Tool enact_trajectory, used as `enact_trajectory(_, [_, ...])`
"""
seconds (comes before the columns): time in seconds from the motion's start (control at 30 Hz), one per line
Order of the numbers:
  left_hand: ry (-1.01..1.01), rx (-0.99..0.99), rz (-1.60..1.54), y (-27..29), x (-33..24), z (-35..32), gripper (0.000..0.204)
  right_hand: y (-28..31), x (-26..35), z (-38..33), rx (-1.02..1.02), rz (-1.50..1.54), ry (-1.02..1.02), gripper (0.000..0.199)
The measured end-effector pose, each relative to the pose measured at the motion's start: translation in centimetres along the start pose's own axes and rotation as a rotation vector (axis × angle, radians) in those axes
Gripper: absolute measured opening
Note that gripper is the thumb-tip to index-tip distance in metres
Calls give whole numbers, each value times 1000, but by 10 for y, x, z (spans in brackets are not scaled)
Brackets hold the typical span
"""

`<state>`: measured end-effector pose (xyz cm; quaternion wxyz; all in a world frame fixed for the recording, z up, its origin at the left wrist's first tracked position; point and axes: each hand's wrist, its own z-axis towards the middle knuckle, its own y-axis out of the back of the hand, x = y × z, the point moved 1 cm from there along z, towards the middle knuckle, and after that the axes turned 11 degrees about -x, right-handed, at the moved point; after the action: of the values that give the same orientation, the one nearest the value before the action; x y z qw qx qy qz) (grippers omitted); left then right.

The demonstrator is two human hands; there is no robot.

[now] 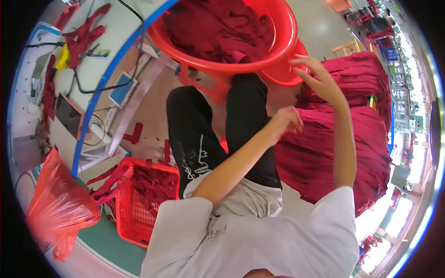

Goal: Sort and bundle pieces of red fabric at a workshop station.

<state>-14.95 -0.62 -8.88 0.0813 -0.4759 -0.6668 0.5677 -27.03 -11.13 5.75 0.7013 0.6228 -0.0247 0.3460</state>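
My right hand point(320, 81) is raised near the rim of a small red basin point(283, 72); its fingers are apart and nothing shows in them. Lower and to the left, my left hand point(286, 123) is closed at the edge of a big stack of dark red fabric pieces point(338, 143). Whatever its curled fingers may hold is hidden. Beyond my knees stands a large red basin point(289, 34), heaped with dark red cut fabric point(222, 30).
At left is a white worktable point(116, 28) with a blue edge, bearing cables and fabric strips. A red plastic basket point(125, 208) with fabric scraps sits beside my left leg. A red plastic bag point(62, 204) hangs near the table. Workstations line the far right.
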Motion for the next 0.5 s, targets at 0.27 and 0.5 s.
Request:
enact_trajectory(0.27, [-26,285,-218,20,-64,-70,11,-119,0,73,134,555,-448,37])
enact_trajectory(0.5, [-1067,-651,626,33,-123,-99,38,-36,90,27,-97,864,-215,27])
